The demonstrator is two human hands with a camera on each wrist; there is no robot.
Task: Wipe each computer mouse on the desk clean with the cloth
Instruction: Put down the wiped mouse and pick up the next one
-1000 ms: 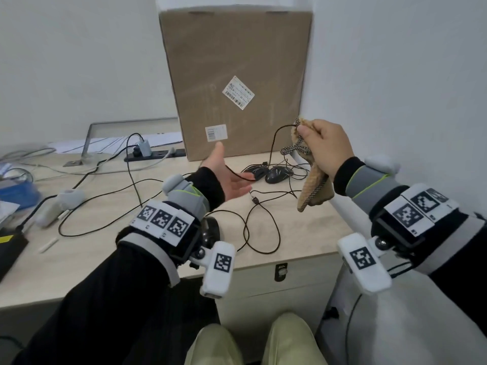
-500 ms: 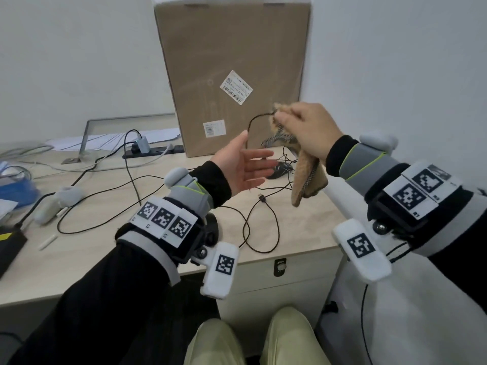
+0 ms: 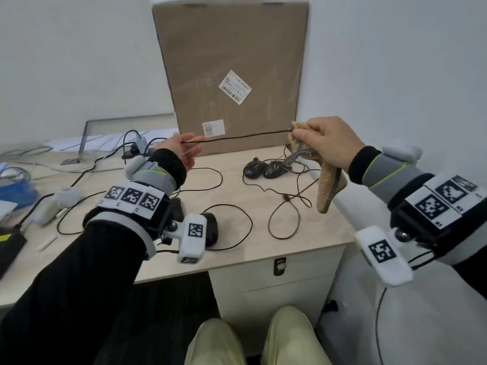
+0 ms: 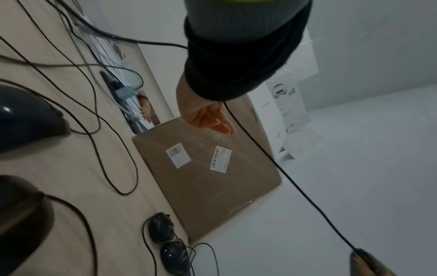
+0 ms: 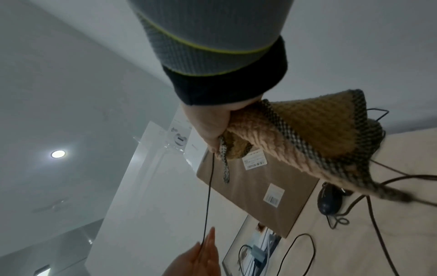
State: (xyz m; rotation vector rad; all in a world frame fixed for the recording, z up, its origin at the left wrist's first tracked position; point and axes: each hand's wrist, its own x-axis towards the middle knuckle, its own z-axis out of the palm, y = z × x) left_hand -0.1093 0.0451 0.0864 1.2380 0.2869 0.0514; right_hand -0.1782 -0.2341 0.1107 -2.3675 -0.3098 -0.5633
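Note:
My right hand [image 3: 329,143] is raised above the desk's right end and grips a tan cloth [image 3: 328,185] with a checked edge; the cloth's top wraps a thin black mouse cable [image 3: 242,137]. The cable runs taut and level to my left hand [image 3: 184,154], which pinches its other stretch. The right wrist view shows the cloth [image 5: 307,127] bunched in the fist and the cable [image 5: 209,186] leading down to the left hand's fingers [image 5: 196,257]. Two black mice [image 3: 254,168] [image 3: 275,169] lie side by side before the box. Another black mouse [image 3: 210,227] sits under my left wrist.
A tall cardboard box [image 3: 232,75] stands against the back wall. Loose black cables loop over the light wooden desk [image 3: 237,246]. A power strip [image 3: 137,151], a white controller [image 3: 47,206] and a blue item [image 3: 15,191] lie to the left. The white wall is close on the right.
My left hand, open and reaching toward the cloth before, now pinches the cable and has drawn away to the left. The cable has gone from a slack loop to a taut line.

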